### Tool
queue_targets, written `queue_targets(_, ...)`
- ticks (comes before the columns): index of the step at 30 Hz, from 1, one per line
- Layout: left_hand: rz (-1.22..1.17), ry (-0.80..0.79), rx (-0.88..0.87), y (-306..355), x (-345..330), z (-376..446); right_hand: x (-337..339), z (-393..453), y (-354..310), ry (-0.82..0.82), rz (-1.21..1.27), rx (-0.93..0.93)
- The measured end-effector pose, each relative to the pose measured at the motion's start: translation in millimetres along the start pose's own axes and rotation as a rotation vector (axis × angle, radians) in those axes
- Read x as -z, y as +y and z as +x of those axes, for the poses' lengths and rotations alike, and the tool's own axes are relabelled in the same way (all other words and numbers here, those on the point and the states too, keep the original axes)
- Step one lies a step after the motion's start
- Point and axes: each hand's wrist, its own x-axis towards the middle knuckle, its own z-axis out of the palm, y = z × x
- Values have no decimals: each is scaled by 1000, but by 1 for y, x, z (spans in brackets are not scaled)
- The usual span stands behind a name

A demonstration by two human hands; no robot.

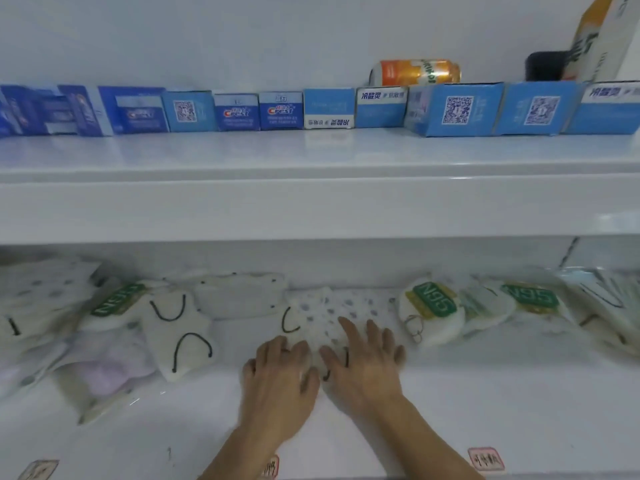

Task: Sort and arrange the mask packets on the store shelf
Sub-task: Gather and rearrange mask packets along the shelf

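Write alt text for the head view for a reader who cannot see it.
Two hands, left hand and right hand, rest on a dotted mask packet on the lower shelf among other mask packets, some marked N95. Toothpaste boxes line the shelf above.

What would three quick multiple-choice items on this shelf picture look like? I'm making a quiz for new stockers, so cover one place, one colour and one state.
1. Where does the orange can lie?
A. on the upper shelf behind the boxes
B. on the lower shelf
C. in a hand

2. What colour are the N95 labels?
A. red
B. green
C. black

3. How is the right hand?
A. curled into a fist
B. flat on the dotted mask packet
C. lifting a box

Answers:
1 A: it lies on its side behind the blue toothpaste boxes.
2 B: white letters on green.
3 B: its straight fingers press the packet, with the left hand beside it.
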Motion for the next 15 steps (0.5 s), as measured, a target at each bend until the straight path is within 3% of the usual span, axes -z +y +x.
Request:
queue_targets(2,-12,-13,-14,2,0,-1,-1,4,-10,-111,-97,4)
queue_targets(9,-38,47,-23,-10,-7,1,-2,7,-5,118,45,-244)
queue_targets(11,-32,36,-12,-17,-6,-2,0,6,-4,111,88,-274)
queue_targets(15,-47,35,33,-41,1,-7,2,-2,-11,394,81,-84)
